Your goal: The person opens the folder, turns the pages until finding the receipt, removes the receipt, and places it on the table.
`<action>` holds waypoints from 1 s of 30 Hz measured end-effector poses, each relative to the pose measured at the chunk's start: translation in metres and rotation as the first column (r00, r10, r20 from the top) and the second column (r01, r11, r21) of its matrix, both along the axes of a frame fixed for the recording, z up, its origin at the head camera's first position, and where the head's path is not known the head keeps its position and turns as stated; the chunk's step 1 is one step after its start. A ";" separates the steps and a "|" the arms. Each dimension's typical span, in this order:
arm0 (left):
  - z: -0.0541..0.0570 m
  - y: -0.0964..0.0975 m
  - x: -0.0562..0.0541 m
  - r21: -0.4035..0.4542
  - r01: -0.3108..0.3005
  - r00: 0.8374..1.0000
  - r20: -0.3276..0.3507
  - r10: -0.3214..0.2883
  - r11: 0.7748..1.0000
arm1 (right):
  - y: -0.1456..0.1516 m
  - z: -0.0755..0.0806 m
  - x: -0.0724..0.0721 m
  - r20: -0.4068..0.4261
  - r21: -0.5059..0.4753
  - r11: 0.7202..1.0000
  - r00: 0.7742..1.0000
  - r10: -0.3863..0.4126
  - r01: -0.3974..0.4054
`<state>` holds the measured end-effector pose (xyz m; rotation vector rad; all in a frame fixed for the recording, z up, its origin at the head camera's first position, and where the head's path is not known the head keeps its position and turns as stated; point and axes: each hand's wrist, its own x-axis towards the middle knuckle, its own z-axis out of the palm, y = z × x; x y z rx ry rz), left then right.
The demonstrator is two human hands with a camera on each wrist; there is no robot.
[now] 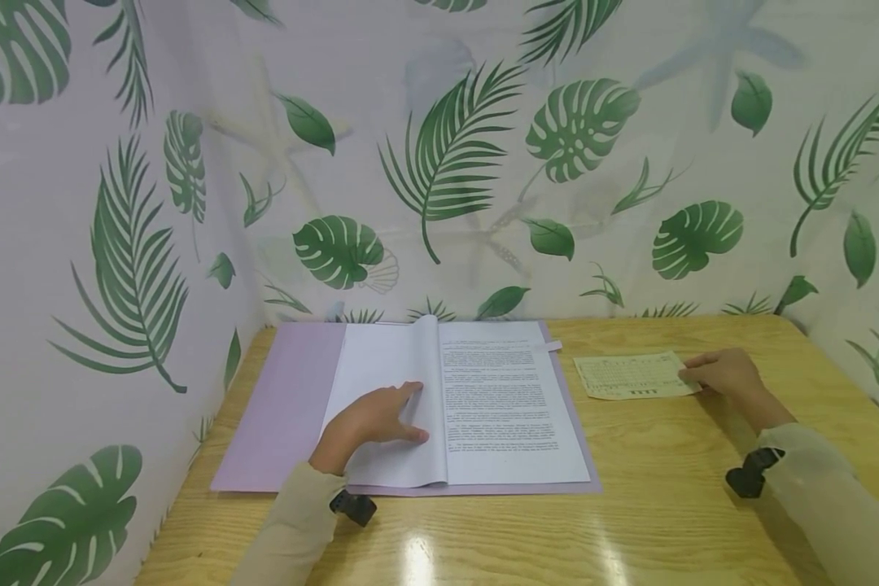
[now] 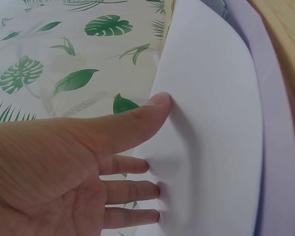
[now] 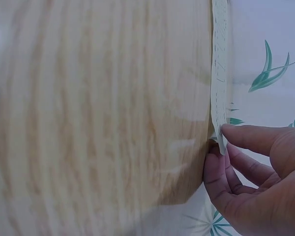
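Note:
An open purple folder point(image 1: 278, 407) holds white pages, the right-hand printed page point(image 1: 498, 407) facing up. My left hand point(image 1: 377, 415) rests on the blank turned pages point(image 1: 381, 350) left of the fold, its thumb and fingers extended. The left wrist view shows its thumb and fingertips touching the white paper point(image 2: 221, 108). To the right, my right hand point(image 1: 725, 376) pinches the right edge of a pale green printed slip point(image 1: 630, 376). In the right wrist view the slip point(image 3: 219, 73) is seen nearly edge-on between thumb and fingers.
A wooden table point(image 1: 666, 505) carries the folder and slip. Leaf-patterned cloth point(image 1: 476, 179) rises behind the table and along its sides. A small white tab point(image 1: 549, 347) sticks out from the folder's right edge.

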<state>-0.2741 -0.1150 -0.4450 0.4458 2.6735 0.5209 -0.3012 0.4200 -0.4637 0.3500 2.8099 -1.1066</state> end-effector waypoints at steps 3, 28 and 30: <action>-0.001 0.000 0.000 0.000 -0.002 1.000 0.002 0.002 1.000 | 0.001 -0.002 0.000 -0.006 0.004 1.000 1.000 0.007 -0.007; 0.002 0.002 0.001 0.001 0.001 1.000 0.007 -0.001 1.000 | -0.002 -0.002 0.002 -0.054 0.000 0.999 0.998 0.034 -0.034; 0.002 0.001 -0.001 0.000 0.012 1.000 0.006 -0.012 1.000 | -0.002 -0.002 0.001 -0.045 -0.004 1.000 0.999 0.024 -0.024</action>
